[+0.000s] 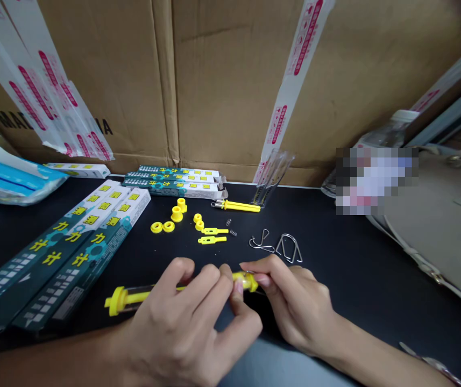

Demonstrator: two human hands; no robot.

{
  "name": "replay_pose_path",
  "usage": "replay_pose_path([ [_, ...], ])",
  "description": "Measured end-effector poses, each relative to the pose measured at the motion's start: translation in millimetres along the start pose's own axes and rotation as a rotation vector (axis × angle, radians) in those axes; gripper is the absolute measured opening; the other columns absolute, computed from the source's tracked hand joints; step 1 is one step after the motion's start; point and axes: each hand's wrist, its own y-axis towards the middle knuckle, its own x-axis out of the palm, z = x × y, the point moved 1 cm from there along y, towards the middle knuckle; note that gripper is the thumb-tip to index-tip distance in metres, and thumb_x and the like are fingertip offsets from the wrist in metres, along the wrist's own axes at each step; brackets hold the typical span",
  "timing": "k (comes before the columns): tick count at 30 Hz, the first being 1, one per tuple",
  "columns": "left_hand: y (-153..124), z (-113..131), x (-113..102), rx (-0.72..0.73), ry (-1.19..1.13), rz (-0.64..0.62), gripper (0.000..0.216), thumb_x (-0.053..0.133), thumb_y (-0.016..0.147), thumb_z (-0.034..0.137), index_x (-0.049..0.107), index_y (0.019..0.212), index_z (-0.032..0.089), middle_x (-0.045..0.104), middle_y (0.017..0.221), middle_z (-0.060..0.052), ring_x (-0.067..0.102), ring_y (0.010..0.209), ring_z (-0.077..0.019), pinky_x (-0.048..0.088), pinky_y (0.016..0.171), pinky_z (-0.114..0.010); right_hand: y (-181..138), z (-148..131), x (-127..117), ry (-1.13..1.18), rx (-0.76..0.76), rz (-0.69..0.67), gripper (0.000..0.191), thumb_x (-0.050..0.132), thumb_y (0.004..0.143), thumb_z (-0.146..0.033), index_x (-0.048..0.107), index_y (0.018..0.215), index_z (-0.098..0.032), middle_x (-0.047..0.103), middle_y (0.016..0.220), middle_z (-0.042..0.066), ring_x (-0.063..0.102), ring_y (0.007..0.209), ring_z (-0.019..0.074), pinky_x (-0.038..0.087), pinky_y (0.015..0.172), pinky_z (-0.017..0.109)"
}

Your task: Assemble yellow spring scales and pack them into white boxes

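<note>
My left hand is closed around a spring scale with a clear tube and yellow end pieces, lying crosswise above the table. Its wide yellow cap sticks out on the left, and the fingers hide the middle. At the narrow yellow right end, my right hand pinches a thin metal wire hook, mostly covered by the fingertips. Beyond the hands lie two bent wire hooks, two small springs, two flat yellow pieces and several yellow caps and rings.
Printed spring scale boxes lie at left, with more boxes at the back. Yellow rods and clear tubes rest before a large carton. A bottle and a beige bag stand right. Scissors lie near my right forearm.
</note>
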Motion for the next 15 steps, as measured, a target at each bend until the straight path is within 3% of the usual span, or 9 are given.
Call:
replay_pose_path([
  [9, -6.2, 6.0, 5.1, -0.066, -0.004, 0.08, 0.023, 0.053, 0.093, 0.011, 0.063, 0.075, 0.022, 0.078, 0.083, -0.009, 0.061, 0.072, -0.0212, 0.027, 0.06, -0.039, 0.4, -1.5, -3.8, 0.084, -0.066, 0.072, 0.019, 0.039, 0.103, -0.018, 0.055, 0.112, -0.021, 0.075, 0.079, 0.005, 0.072, 0.058, 0.0162, 0.057, 0.05, 0.023],
  [15, -2.5, 6.1, 1.9, -0.07, -0.028, 0.076, 0.019, 0.061, 0.091, 0.009, 0.061, 0.073, 0.017, 0.077, 0.075, -0.008, 0.058, 0.066, -0.0196, 0.026, 0.059, -0.039, 0.7, 3.6, -4.3, 0.17, -0.142, 0.086, 0.019, 0.042, 0.099, -0.014, 0.055, 0.11, -0.023, 0.071, 0.066, 0.001, 0.064, 0.045, 0.0165, 0.05, 0.042, 0.027],
])
